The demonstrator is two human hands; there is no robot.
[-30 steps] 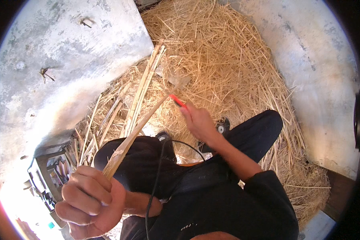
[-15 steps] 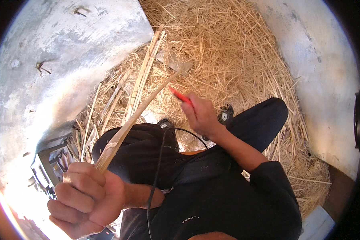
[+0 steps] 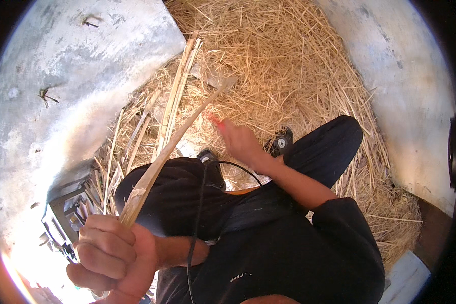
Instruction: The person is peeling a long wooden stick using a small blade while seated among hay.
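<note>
My left hand [image 3: 109,251] is closed in a fist around the near end of a long pale strip of split wood or bamboo [image 3: 159,161]. From the fist the strip slants up and away to the right, across my left knee, and its far tip hangs over the straw. My right hand [image 3: 242,146] grips a slim red tool [image 3: 215,120], whose end points toward the strip's far part. Motion smears the tool, so its kind and working edge cannot be made out. A gap shows between the tool and the strip.
Loose straw [image 3: 289,66] covers the floor, with several long split strips [image 3: 177,93] lying beyond my left knee. Whitewashed walls [image 3: 111,45] rise on both sides. A black cable [image 3: 200,213] runs over my lap, and a dark frame [image 3: 58,213] stands at the left.
My right hand has moved slightly left and farther from my body with the red tool. My left hand has shifted a little to the right, still holding the strip.
</note>
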